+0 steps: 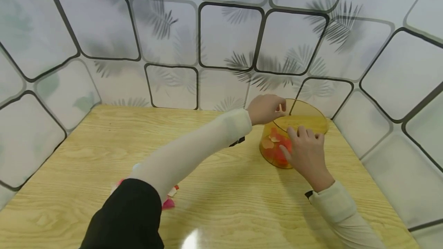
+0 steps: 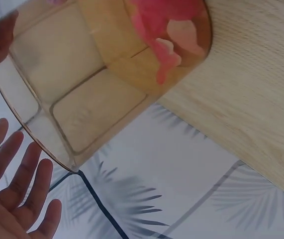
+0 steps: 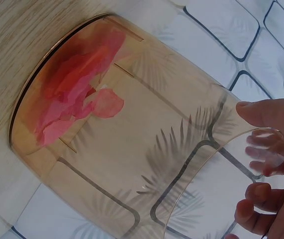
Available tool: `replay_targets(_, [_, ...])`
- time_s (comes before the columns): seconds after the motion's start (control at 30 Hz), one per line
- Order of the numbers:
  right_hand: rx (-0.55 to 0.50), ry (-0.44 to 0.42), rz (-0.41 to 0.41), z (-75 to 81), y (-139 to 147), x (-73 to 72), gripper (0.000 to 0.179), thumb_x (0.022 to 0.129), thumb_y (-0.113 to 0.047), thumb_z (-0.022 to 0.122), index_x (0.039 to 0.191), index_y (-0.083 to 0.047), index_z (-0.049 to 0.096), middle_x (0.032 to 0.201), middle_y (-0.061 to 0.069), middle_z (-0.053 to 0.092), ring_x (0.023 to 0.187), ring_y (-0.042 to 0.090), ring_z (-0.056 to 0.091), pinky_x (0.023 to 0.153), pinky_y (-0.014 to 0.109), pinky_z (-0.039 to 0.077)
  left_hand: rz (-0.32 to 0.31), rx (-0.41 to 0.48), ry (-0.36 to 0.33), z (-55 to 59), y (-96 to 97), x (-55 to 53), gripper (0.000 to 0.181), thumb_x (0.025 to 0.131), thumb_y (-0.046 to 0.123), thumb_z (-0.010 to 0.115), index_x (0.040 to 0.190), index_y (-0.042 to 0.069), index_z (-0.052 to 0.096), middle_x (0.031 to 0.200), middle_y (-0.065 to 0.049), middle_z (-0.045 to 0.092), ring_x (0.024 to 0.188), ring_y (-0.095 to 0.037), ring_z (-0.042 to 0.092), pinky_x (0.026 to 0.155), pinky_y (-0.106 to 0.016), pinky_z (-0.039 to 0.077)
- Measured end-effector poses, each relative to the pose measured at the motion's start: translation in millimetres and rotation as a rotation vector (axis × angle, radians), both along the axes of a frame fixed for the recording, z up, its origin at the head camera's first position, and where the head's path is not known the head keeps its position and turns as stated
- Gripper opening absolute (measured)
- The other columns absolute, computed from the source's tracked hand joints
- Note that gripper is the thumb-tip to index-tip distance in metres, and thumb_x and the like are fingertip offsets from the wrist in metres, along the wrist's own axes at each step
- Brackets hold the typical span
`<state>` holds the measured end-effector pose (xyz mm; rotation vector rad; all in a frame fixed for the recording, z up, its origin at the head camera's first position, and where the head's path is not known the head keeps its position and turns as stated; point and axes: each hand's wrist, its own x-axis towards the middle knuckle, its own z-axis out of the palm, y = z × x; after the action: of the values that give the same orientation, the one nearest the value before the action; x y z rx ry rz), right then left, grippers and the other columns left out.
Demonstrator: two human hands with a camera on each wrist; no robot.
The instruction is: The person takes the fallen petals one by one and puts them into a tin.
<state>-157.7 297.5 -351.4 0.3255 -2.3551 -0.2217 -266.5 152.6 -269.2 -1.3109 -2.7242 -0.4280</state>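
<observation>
A tinted amber, see-through round container (image 1: pixel 266 156) stands at the table's right side, with thin red and pink petal-like pieces (image 1: pixel 277 147) heaped at its bottom. My right hand (image 1: pixel 308 156) holds its near rim; the right wrist view has the thumb (image 3: pixel 261 113) against the outer wall and bent fingers (image 3: pixel 263 196) over the opening. At the rim's left side hovers my left hand (image 1: pixel 263 109). Its fingers (image 2: pixel 17 181) are loosely bent and apart beside the rim in the left wrist view, gripping nothing.
Pink, red and white scraps (image 1: pixel 168 203) lie on the wooden table (image 1: pixel 214 187), partly hidden under my left forearm. A patterned wall covering (image 1: pixel 173 41) with dark outlines and leaf prints rises behind the table and along both sides.
</observation>
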Motion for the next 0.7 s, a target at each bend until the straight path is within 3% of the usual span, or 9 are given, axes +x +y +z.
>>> replay_targets(0.27, [0.007,-0.006,-0.008,-0.7,0,-0.1,0.053,0.066,-0.033,0.083,0.099,-0.003,0.054,0.077,0.016,0.052,0.065,0.035,0.05,0.059,0.048,0.038,-0.085,-0.001,0.008,-15.0,-54.3,22.6,0.02,0.095,0.03,0.055,0.106,0.016,0.065,0.102,0.001,0.068,0.093,-0.012,0.063,0.084,-0.027,0.05])
replay_targets(0.53, [0.005,0.028,0.011,-1.6,-1,-0.1,0.05,0.065,-0.031,0.083,0.094,-0.002,0.054,0.074,0.016,0.051,0.062,0.035,0.049,0.056,0.044,0.033,-0.112,-0.077,-0.021,-43.8,-137.2,39.6,0.011,0.093,0.025,0.06,0.094,0.017,0.067,0.093,0.001,0.069,0.085,-0.014,0.065,0.078,-0.031,0.051])
replay_targets(0.7, [0.01,0.045,0.017,-2.0,-1,-0.9,0.05,0.065,-0.031,0.083,0.093,-0.001,0.054,0.073,0.017,0.051,0.061,0.035,0.048,0.055,0.044,0.032,-0.09,-0.133,-0.047,-59.3,-188.9,48.5,0.007,0.09,0.023,0.064,0.089,0.017,0.067,0.087,0.003,0.069,0.079,-0.013,0.064,0.074,-0.03,0.051])
